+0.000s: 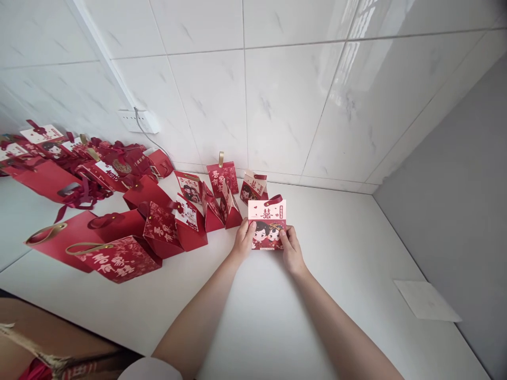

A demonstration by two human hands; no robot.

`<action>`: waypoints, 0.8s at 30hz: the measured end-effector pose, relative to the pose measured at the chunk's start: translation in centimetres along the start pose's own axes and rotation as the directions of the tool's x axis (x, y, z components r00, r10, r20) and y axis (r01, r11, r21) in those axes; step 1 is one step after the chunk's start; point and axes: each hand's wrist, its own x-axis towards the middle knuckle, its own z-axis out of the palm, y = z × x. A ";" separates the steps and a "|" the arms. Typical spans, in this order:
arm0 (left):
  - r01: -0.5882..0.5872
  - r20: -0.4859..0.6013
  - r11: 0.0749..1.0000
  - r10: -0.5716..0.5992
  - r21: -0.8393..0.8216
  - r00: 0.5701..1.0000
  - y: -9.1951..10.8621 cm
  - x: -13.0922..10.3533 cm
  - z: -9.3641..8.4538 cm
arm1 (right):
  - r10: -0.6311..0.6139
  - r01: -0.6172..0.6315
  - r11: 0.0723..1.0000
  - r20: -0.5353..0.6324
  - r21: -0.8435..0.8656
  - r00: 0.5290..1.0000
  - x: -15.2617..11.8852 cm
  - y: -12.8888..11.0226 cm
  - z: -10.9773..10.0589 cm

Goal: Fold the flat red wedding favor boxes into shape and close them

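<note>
A small red and white gift box (266,224) with a cartoon couple on its front is held upright between my two hands. My left hand (242,238) grips its left side, the thumb on the front face. On the other side, my right hand (292,249) closes round the right edge, thumb also in front. A dark red ribbon handle (274,200) loops over the box's top. Just behind stands a similar cartoon gift box (253,186), partly covered by the held one. To its left is a red box with a gold handle (222,178).
Several red gift boxes (127,258) stand in rows on the white table (269,327) to the left. Farther left lies a heap of red boxes and ribbons (51,177). A power strip (138,121) is on the tiled wall. A cardboard box (47,327) sits below the table's front left edge.
</note>
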 end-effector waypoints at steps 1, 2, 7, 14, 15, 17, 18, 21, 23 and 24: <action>0.015 -0.002 1.000 -0.015 -0.023 1.000 -0.2 0.0 0.0 | -0.005 0.005 1.000 -0.003 -0.010 1.000 0.0 0.0 0.0; 0.039 -0.004 0.998 -0.040 -0.055 0.999 -0.5 0.1 0.0 | -0.009 0.009 1.000 -0.007 -0.015 1.000 0.1 0.0 0.0; 0.144 0.002 0.973 -0.146 -0.181 0.989 -1.1 0.4 -0.1 | -0.008 0.007 1.000 -0.042 -0.024 0.999 0.4 0.2 -0.1; 0.151 -0.055 0.974 -0.162 -0.167 0.985 -0.2 0.9 -0.5 | -0.052 0.050 0.997 -0.032 -0.059 0.998 0.2 0.3 -0.2; 0.163 -0.037 0.967 -0.173 -0.195 0.984 0.0 0.9 -0.5 | -0.064 0.063 0.996 -0.021 -0.062 0.998 0.3 0.3 -0.3; 0.195 0.016 0.943 -0.198 -0.272 0.980 0.4 0.9 -0.7 | -0.081 0.081 0.996 0.003 -0.046 0.997 0.4 0.5 -0.4; 0.216 0.048 0.925 -0.212 -0.312 0.976 0.6 0.9 -0.8 | -0.086 0.087 0.996 0.016 -0.030 0.996 0.4 0.5 -0.4; 0.277 0.129 0.872 -0.245 -0.403 0.961 0.9 0.8 -0.9 | -0.093 0.093 0.996 0.035 0.004 0.995 0.6 0.6 -0.6; 0.287 0.147 0.858 -0.248 -0.426 0.958 1.0 0.8 -0.9 | -0.098 0.098 0.995 0.032 -0.004 0.995 0.5 0.5 -0.6; 0.285 0.147 0.857 -0.245 -0.429 0.958 0.9 0.8 -0.9 | -0.103 0.103 0.995 0.024 -0.014 0.994 0.5 0.5 -0.5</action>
